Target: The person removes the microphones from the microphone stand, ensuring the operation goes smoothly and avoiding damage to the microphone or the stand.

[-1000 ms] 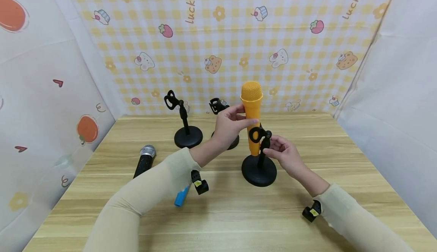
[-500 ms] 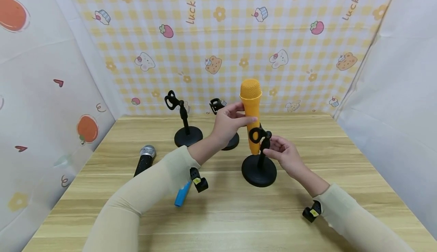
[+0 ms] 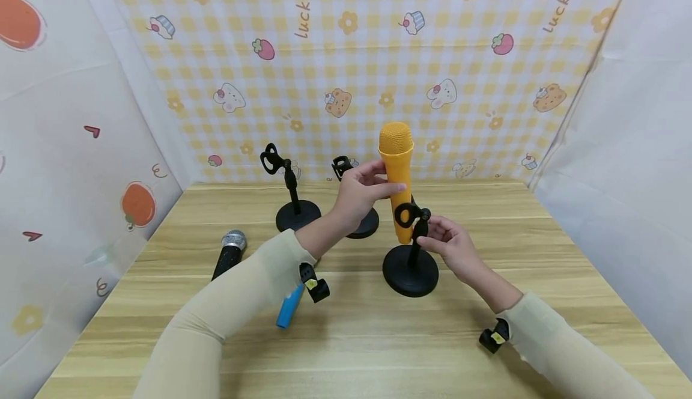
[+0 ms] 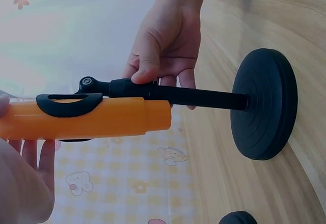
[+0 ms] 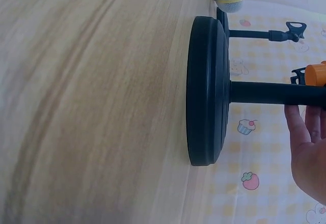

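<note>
My left hand [image 3: 363,193] grips an orange microphone [image 3: 399,176] by its upper body and holds it upright. Its lower body sits in the black clip [image 3: 405,214] of a desk stand [image 3: 409,270]. My right hand [image 3: 444,241] pinches the stand's post just under the clip. In the left wrist view the clip [image 4: 69,105] wraps the orange microphone [image 4: 112,118], and the right hand [image 4: 162,46] holds the post [image 4: 198,97] above the round base [image 4: 265,104]. The right wrist view shows the base [image 5: 206,91], the post [image 5: 270,92] and the right hand's fingers [image 5: 305,147].
A black microphone with a silver head [image 3: 229,252] lies at the left on the wooden table [image 3: 378,351]. A blue microphone [image 3: 289,306] lies partly under my left forearm. Two more black stands [image 3: 295,207] [image 3: 363,223] stand at the back. Patterned cloth walls enclose the table.
My left hand has lifted the orange microphone slightly upward in the clip. The right hand and the stand have stayed in place.
</note>
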`<state>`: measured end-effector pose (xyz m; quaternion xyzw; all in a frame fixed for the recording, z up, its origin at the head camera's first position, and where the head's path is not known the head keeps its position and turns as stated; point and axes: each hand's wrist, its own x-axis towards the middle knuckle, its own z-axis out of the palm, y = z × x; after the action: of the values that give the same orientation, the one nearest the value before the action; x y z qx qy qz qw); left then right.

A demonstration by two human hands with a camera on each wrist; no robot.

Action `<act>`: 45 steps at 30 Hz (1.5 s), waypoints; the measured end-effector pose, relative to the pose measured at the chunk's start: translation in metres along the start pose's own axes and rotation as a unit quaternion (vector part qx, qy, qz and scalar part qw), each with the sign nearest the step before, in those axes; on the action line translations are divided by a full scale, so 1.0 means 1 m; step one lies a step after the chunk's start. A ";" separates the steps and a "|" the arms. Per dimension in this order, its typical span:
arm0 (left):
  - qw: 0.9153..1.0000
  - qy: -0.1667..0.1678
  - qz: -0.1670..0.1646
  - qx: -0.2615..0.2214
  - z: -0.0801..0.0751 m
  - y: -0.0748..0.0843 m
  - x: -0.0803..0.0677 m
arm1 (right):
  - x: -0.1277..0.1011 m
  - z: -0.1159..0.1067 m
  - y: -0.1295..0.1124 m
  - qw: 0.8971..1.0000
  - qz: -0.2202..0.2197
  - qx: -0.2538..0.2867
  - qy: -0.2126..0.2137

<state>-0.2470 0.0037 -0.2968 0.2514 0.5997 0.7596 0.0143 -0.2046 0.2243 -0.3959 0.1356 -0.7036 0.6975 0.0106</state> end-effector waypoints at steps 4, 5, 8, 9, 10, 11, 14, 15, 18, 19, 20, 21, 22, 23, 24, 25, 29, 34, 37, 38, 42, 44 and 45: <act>1.000 -0.009 0.011 0.001 -0.002 0.000 0.001 | 0.000 0.000 0.000 1.000 -0.003 -0.001 -0.003; 1.000 -0.013 0.012 -0.001 -0.002 0.000 0.002 | 0.000 0.000 0.000 1.000 -0.002 0.000 -0.004; 0.999 -0.026 0.015 -0.013 -0.004 0.001 0.004 | 0.000 0.000 0.000 1.000 -0.002 0.003 -0.005; 0.999 -0.030 0.016 -0.016 -0.005 0.002 0.005 | 0.001 0.000 0.000 1.000 -0.001 0.004 -0.005; 0.999 -0.033 0.016 -0.019 -0.005 0.002 0.006 | 0.001 0.000 0.000 1.000 0.000 0.005 -0.005; 0.999 -0.036 0.016 -0.021 -0.006 0.003 0.007 | 0.001 0.000 -0.001 1.000 0.000 0.005 -0.004; 0.999 -0.041 0.016 -0.021 -0.007 0.005 0.009 | 0.001 0.000 -0.001 1.000 0.003 0.006 -0.004; 0.999 -0.042 0.016 -0.020 -0.008 0.005 0.009 | 0.001 0.000 -0.001 1.000 0.003 0.006 -0.004; 0.999 -0.047 0.014 -0.018 -0.009 0.006 0.010 | 0.001 0.000 0.000 1.000 0.003 0.004 -0.003; 0.999 -0.049 0.014 -0.019 -0.009 0.007 0.010 | 0.001 0.000 0.000 1.000 0.002 0.005 -0.004; 0.998 -0.050 0.014 -0.020 -0.009 0.007 0.011 | 0.001 0.000 0.000 1.000 0.001 0.005 -0.005; 0.998 -0.050 0.015 -0.021 -0.010 0.008 0.011 | 0.001 0.000 0.000 1.000 0.000 0.007 -0.006; 0.998 -0.049 0.015 -0.023 -0.010 0.008 0.011 | 0.001 0.000 0.000 1.000 0.000 0.008 -0.008; 0.998 -0.048 0.015 -0.025 -0.010 0.009 0.011 | 0.001 0.000 0.000 1.000 -0.001 0.010 -0.009; 0.998 -0.047 0.015 -0.027 -0.010 0.009 0.011 | 0.001 0.000 0.001 1.000 -0.001 0.011 -0.010; 0.998 -0.047 0.016 -0.029 -0.010 0.010 0.011 | 0.001 0.001 0.000 1.000 -0.001 0.011 -0.009; 0.998 -0.044 0.011 -0.032 -0.010 0.012 0.012 | 0.001 0.001 0.000 1.000 -0.001 0.010 -0.007; 0.999 -0.039 0.011 -0.032 -0.011 0.012 0.013 | 0.002 0.001 -0.001 1.000 0.002 0.004 -0.004; 0.998 -0.037 0.018 -0.037 -0.011 0.013 0.013 | 0.002 0.000 -0.001 1.000 0.001 0.000 -0.004; 0.998 -0.036 0.020 -0.040 -0.011 0.013 0.014 | 0.002 0.000 -0.001 1.000 0.000 0.000 -0.004; 0.998 -0.030 0.019 -0.051 -0.011 0.016 0.015 | 0.002 0.000 -0.002 1.000 -0.002 0.012 -0.010; 0.998 -0.022 0.018 -0.054 -0.011 0.018 0.015 | 0.002 0.000 -0.002 1.000 -0.003 0.020 -0.014; 0.998 -0.018 0.019 -0.057 -0.011 0.019 0.015 | 0.002 0.000 -0.002 1.000 -0.004 0.025 -0.017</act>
<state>-0.2592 -0.0064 -0.2758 0.2754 0.5505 0.7877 0.0252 -0.2062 0.2239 -0.3940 0.1504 -0.6853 0.7126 -0.0016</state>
